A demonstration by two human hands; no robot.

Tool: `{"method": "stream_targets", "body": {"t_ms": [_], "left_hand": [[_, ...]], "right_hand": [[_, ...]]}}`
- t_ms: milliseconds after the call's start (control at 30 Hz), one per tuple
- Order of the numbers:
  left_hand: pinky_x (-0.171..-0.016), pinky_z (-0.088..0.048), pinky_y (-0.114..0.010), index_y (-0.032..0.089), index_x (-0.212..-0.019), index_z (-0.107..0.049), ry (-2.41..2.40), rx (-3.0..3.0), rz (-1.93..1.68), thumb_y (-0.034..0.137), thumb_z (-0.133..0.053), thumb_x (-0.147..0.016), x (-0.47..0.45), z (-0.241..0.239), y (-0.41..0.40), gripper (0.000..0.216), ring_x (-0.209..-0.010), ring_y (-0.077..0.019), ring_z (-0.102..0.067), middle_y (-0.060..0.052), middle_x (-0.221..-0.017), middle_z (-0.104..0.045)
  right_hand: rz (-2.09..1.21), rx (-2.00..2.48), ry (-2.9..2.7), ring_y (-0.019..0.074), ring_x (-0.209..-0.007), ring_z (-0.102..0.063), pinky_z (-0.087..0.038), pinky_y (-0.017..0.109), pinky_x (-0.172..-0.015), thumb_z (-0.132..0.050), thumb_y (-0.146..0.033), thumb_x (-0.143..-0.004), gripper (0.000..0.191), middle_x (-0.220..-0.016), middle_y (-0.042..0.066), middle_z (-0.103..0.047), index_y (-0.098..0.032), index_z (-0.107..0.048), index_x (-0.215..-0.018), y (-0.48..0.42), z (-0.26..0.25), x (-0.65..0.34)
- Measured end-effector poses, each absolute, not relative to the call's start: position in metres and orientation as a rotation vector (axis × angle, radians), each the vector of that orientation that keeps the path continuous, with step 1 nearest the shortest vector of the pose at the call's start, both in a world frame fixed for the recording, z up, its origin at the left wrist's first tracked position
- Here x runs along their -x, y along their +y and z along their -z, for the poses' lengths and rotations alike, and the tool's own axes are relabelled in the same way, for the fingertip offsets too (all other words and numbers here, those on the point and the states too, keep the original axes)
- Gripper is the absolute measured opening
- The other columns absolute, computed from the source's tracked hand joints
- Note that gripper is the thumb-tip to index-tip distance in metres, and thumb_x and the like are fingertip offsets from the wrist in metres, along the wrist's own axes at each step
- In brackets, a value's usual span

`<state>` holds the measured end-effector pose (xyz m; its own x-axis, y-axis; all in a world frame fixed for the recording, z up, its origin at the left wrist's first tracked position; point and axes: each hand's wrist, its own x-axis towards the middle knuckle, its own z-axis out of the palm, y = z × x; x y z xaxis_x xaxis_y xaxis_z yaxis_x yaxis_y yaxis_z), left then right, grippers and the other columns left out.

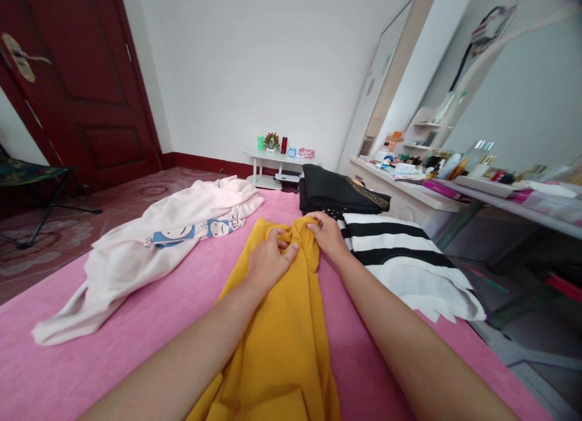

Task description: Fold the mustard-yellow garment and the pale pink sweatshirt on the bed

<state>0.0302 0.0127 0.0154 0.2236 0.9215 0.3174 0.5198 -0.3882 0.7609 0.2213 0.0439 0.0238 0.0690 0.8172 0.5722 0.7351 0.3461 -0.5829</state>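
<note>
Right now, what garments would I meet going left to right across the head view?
Pale pink cloth garment with a blue print → mustard-yellow cloth garment, left hand and right hand on it → folded black-and-white striped cloth garment. Left out: folded black cloth garment, overlapping the last two sideways.

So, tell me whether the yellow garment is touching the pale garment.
Apart: the head view plainly shows pink cover between the yellow garment and the pale garment.

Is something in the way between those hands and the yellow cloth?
Nothing visible is: the left hand and right hand both touch the yellow cloth directly. The striped garment lies off to the right.
</note>
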Motion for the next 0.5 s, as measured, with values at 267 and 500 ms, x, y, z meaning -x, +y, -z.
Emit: {"method": "stream_targets", "body": {"t_ms": [267, 500], "left_hand": [[-0.060, -0.040, -0.023, 0.023, -0.092, -0.063, 1.222, -2.046, -1.134, 0.018, -0.054, -0.071, -0.030, -0.013, 0.017, 0.023, -0.063, -0.0124, -0.055, 0.003, -0.073, -0.062], [-0.060, -0.041, -0.023, 0.018, -0.067, -0.063, 1.192, -2.015, -1.315, 0.014, -0.049, -0.068, -0.029, -0.016, 0.010, 0.015, -0.063, -0.0122, -0.055, 0.000, -0.070, -0.061]], "right_hand": [[0.033, 1.517, -1.445, 0.0176, -0.081, -0.057, -0.045, 0.032, -0.080, -0.051, -0.030, -0.083, 0.032, -0.108, 0.012, -0.061, -0.012, -0.061, -0.108, 0.051, 0.005, -0.215], [0.357, 1.380, -1.398, 0.0182, -0.110, -0.050, -0.035, 0.034, -0.100, -0.038, -0.028, -0.091, 0.027, -0.111, 0.009, -0.059, -0.017, -0.059, -0.104, 0.010, -0.019, -0.202]]}}
